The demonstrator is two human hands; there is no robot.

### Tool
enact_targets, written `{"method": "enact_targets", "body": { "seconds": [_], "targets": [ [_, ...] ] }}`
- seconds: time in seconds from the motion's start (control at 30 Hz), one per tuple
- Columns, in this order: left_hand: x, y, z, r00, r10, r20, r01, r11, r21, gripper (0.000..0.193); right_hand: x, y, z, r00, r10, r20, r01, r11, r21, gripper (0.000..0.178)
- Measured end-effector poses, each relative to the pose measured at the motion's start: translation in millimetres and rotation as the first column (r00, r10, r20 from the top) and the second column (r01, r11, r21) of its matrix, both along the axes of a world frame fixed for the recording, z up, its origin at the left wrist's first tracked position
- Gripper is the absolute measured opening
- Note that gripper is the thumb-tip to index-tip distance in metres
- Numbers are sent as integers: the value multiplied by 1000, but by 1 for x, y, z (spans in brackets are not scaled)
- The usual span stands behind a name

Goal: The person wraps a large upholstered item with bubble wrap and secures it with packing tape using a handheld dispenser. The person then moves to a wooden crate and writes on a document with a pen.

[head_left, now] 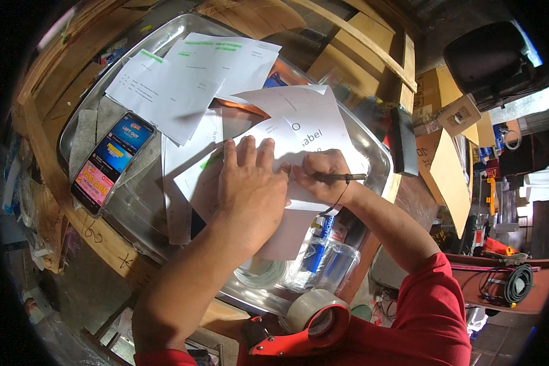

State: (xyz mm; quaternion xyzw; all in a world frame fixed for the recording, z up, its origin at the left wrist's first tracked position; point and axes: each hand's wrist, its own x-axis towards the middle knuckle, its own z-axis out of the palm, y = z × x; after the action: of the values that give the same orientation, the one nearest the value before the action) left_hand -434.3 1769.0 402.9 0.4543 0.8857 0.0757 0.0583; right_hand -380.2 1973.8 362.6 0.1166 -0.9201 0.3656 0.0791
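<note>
My left hand (250,189) lies flat on a stack of printed white sheets (317,113), fingers stretched out. Close beside its thumb, my right hand (326,174) is closed around a dark pen (348,177) and rests on the same paper. The pen's tip is hidden by my fingers. A thin dark cord hangs at my right wrist. More printed sheets (177,91), some with green highlighted lines, are spread farther back. All of this lies over a shiny metal tray (381,161). At the left, a phone (113,161) with a lit screen sits on a grey cloth (82,137).
Tape rolls (263,274) and clear plastic containers (338,268) stand in the tray's near part. A red tape dispenser (299,341) is close to my body. Wooden beams (113,256) frame the tray. A black chair (485,58) and cardboard (445,177) are at the right.
</note>
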Motion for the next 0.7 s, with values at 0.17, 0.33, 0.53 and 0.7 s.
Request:
{"method": "enact_targets", "body": {
  "seconds": [0.17, 0.33, 0.53, 0.7],
  "targets": [
    [0, 0, 0, 1000, -5, -3, 5, 1000, -2, 45, -1, 1, -1, 999, 1, 35, 2, 998, -65, 30],
    [0, -1, 0, 1000, -10, -14, 10, 1000, 15, 45, -1, 0, -4, 997, 14, -74, -17, 999, -48, 34],
    [0, 0, -1, 1000, -1, -4, 1, 1000, 11, 45, -1, 2, -2, 998, 47, -50, -43, 997, 70, 29],
    [1, 0, -1, 1000, 1, -9, -1, 1000, -11, 45, 0, 0, 0, 994, 50, -102, -31, 982, 186, 30]
  ]
}}
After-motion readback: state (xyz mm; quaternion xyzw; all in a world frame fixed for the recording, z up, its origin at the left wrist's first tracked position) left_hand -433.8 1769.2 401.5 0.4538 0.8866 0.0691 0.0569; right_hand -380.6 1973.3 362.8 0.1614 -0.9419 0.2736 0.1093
